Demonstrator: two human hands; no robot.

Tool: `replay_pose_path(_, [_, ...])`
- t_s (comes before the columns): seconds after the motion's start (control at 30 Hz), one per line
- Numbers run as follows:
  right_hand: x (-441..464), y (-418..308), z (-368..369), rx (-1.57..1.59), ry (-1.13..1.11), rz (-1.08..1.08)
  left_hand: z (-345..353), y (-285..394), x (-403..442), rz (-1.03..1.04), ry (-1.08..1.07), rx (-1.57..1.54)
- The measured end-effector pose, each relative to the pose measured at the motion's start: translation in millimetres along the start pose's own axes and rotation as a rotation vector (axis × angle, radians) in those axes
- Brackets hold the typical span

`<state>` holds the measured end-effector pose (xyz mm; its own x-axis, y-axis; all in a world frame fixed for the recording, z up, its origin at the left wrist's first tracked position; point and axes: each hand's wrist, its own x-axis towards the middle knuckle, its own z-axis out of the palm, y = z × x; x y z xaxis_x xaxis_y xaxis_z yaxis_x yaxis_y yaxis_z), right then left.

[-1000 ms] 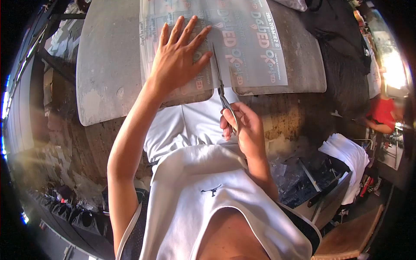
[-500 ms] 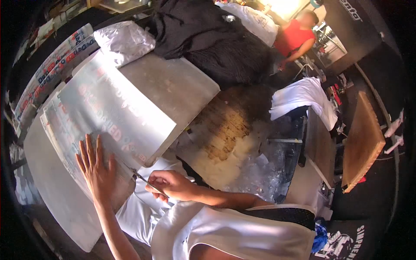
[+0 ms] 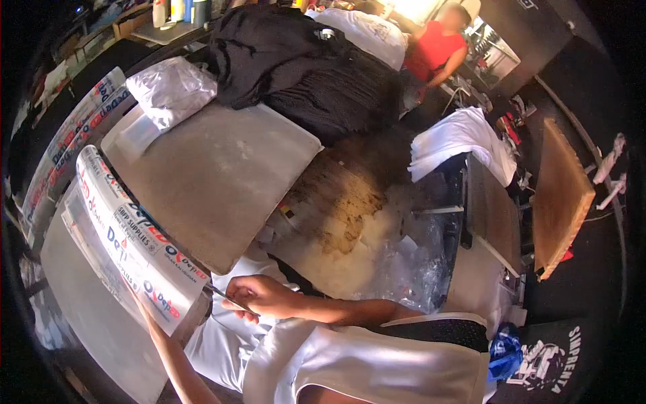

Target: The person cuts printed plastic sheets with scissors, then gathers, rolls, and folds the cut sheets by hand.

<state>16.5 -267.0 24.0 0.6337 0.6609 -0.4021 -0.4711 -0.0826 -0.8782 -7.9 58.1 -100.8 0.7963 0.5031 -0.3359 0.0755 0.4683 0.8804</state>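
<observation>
One right grip (image 3: pixel 261 296) is clasping scissors (image 3: pixel 222 295); beyond, a printed sheet (image 3: pixel 134 250), likely floppy, best edge-held, is hiding the left grip's (image 3: pixel 146 310) state

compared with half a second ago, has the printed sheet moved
Yes, leftward: the printed sheet lay flat across part of the grey board's right side; now it is curled back, leaving that area uncovered.

Rear: bottles (image 3: pixel 177 11) stand upright. A crumpled white bag (image 3: pixel 173 91) lies just beside a heap of black cloth (image 3: pixel 306 74); past the heap is a person in a red top (image 3: pixel 436 50). Right: white cloth (image 3: pixel 464 141) hangs draped, wooden board (image 3: pixel 562 195) tilts. Lower right: blue bundle (image 3: pixel 505 353) beside white-lettered dark surface (image 3: pixel 555 326).
</observation>
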Motion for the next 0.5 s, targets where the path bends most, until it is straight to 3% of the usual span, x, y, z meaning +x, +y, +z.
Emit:
replay_pose_path(0.03, [0.6, 1.0, -0.1, 0.004, 0.008, -0.009, 1.8, 5.8, -8.2, -0.093, -0.007, -0.071])
replay_pose_path(0.1, [2.1, 4.8, 0.0, 0.005, -0.002, -0.001, -16.6, -10.2, -2.0, -0.040, -0.126, -0.081])
replay_pose_path(0.13, [2.0, 4.5, 1.1, 0.021, 0.002, 0.005, 13.5, 16.5, -18.4, 0.044, -0.146, 0.135])
replay_pose_path(0.17, [-0.1, 1.6, 1.7, 0.016, 0.005, 0.003, 40.8, 38.9, -28.1, 0.052, -0.154, 0.129])
replay_pose_path(0.23, [0.2, 2.2, 0.8, 0.033, -0.009, -0.010, 75.3, 69.0, -38.8, 1.187, -0.196, 1.578])
replay_pose_path(0.27, [-0.1, 4.6, 1.7, 0.034, -0.011, -0.009, 75.5, 71.6, -37.1, 0.989, -0.299, 1.694])
replay_pose_path(0.3, [0.9, 5.9, 1.0, 0.023, -0.010, -0.013, 70.8, 57.7, -28.1, 1.052, -0.143, 1.601])
replay_pose_path(0.37, [2.4, 5.3, -0.3, 0.011, -0.010, -0.019, 109.9, 77.6, -50.8, 0.821, -0.083, 1.719])
replay_pose_path(0.5, [4.1, 10.3, -0.5, 0.030, -0.023, -0.019, 108.2, 76.6, -48.5, 0.800, -0.086, 1.738])
